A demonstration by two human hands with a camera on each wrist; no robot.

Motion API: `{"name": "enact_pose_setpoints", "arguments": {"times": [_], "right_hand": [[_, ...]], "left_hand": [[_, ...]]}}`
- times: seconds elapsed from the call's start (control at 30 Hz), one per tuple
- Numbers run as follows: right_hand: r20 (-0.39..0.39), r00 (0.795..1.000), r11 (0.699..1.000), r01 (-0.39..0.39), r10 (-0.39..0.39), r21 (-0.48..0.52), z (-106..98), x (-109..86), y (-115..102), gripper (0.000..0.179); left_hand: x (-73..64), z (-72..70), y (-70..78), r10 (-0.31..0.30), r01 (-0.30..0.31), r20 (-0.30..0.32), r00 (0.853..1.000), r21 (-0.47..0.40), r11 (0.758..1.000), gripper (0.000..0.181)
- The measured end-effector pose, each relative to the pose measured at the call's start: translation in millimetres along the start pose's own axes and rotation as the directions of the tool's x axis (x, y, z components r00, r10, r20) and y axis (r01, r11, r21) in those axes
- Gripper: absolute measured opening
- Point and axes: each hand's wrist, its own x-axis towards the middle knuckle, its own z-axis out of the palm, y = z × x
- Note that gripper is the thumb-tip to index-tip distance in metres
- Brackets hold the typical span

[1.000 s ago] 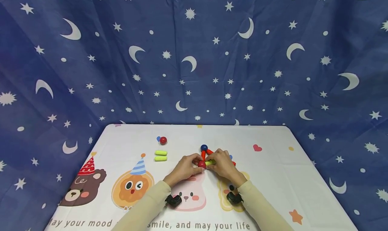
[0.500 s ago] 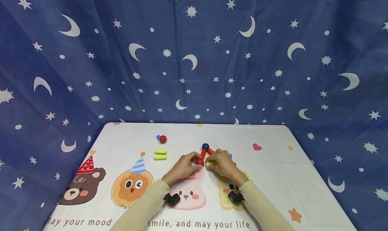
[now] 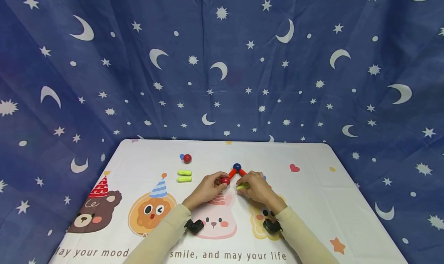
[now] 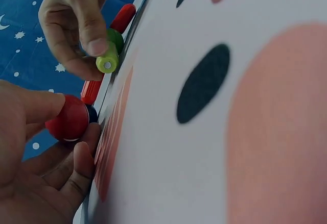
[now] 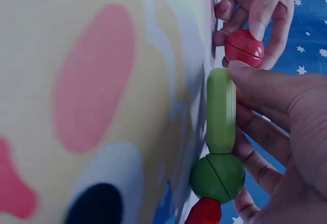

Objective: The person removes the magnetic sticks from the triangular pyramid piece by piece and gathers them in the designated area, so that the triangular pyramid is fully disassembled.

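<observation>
My left hand (image 3: 209,187) pinches a red ball (image 4: 69,118) between thumb and fingers. A red rod (image 3: 232,173) runs from that ball to a dark blue ball (image 3: 237,167). Another red rod (image 3: 243,172) slants from the blue ball toward my right hand (image 3: 258,187), which hides its far end. Thumb and fingers of the right hand grip a yellow-green rod (image 5: 221,109). One end of this rod joins a green ball (image 5: 217,178), which also bears a red rod (image 5: 204,212). Its free end, with a round metal-looking spot, points toward the red ball, a gap between them.
Two loose yellow-green rods (image 3: 184,176) lie side by side left of the hands. Behind them sits a loose red ball (image 3: 187,158). The white tablecloth (image 3: 308,202) has cartoon prints, and a blue curtain (image 3: 222,63) hangs beyond the table's back edge.
The yellow-green rod's end and the red ball, together a second ago, have come apart. My left hand has moved left and slightly away with the red ball; the blue ball has shifted slightly right.
</observation>
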Motion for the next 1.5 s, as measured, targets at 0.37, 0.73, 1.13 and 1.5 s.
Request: {"name": "enact_pose_setpoints", "arguments": {"times": [0.37, 0.73, 1.13, 1.5], "right_hand": [[-0.086, 0.996, 0.999, -0.026, 0.030, 0.039, -3.1, 22.9, 3.3, 0.028], [-0.030, 0.998, 0.994, 0.060, -0.057, 0.090, 2.1, 39.6, 3.9, 0.030], [0.046, 0.997, 0.994, 0.052, -0.057, 0.097, 5.9, 42.7, 7.1, 0.029], [0.059, 0.997, 0.996, 0.042, -0.047, 0.084, 8.3, 43.9, 8.2, 0.027]], "left_hand": [[2.5, 0.0, -4.4, -0.049, 0.049, -0.016, 0.999, -0.045, 0.998, 0.034], [0.6, 0.7, -1.9, -0.069, 0.067, -0.033, 0.997, -0.039, 0.997, 0.033], [0.7, -0.5, -0.3, -0.067, 0.065, -0.040, 0.997, -0.039, 0.997, 0.033], [0.3, -0.5, -0.6, -0.067, 0.065, -0.044, 0.997, -0.034, 0.997, 0.033]]}}
